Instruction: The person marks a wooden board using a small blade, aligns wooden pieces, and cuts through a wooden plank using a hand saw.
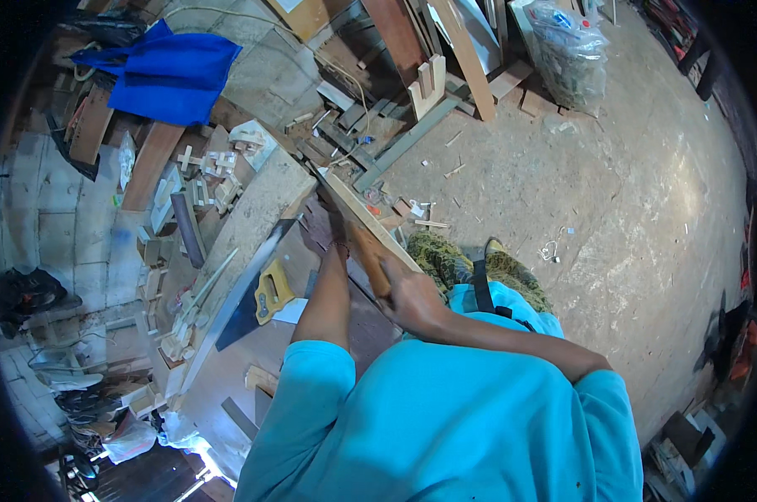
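My right hand (416, 299) is closed around the near end of a long brown piece of wood (367, 258), which looks like a tool's handle; its far end runs close to my left hand. My left hand (320, 224) rests palm down at the bench's far edge, fingers spread. Alongside both hands runs a pale wooden board (370, 222) with a thin dark edge. On the bench to the left of my left forearm lies a handsaw with a yellow handle (272, 292) and a dark blade (243, 325).
Wood offcuts (219, 163) and a dark bar (187, 230) crowd the bench's left side, with a blue cloth (173, 71) beyond. Boards (464, 54) lean at the back near a clear plastic bag (569, 54). Scraps litter the concrete floor (638, 201) on the right.
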Tool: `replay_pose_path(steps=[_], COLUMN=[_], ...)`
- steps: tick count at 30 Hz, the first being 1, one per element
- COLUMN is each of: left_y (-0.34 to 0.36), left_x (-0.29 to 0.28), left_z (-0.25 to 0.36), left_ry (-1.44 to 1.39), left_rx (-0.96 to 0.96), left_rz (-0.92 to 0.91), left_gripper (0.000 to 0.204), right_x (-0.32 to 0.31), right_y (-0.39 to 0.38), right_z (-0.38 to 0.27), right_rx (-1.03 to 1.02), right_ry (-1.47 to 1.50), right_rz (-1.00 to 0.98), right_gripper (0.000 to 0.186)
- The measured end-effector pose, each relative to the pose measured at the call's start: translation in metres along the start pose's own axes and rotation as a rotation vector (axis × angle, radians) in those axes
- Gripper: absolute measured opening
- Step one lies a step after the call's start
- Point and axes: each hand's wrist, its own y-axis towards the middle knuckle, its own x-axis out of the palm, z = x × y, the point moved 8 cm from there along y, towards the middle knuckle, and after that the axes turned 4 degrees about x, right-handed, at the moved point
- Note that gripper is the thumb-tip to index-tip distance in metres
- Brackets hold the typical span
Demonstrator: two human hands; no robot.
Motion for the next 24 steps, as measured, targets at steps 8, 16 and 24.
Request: replay_pose_path(steps=[8, 16, 24], left_y=[0.004, 0.002, 0.009], left_x=[0.004, 0.001, 0.008], left_z=[-0.001, 0.008, -0.003], left_ry=[0.15, 0.265, 0.003], left_rx=[0.199, 0.249, 0.129], left_rz=[0.263, 0.227, 0.283], left_gripper=[0.034, 0.029, 0.025], right_x=[-0.007, 0.013, 0.012], right_y=[0.021, 0.015, 0.012], right_z=[-0.017, -0.002, 0.009], right_rx=[-0.061, -0.032, 0.11], right_ry=[-0.013, -0.102, -0.041], right_rz=[0.063, -0.077, -0.126], right_gripper=[0.048, 0.05, 0.052])
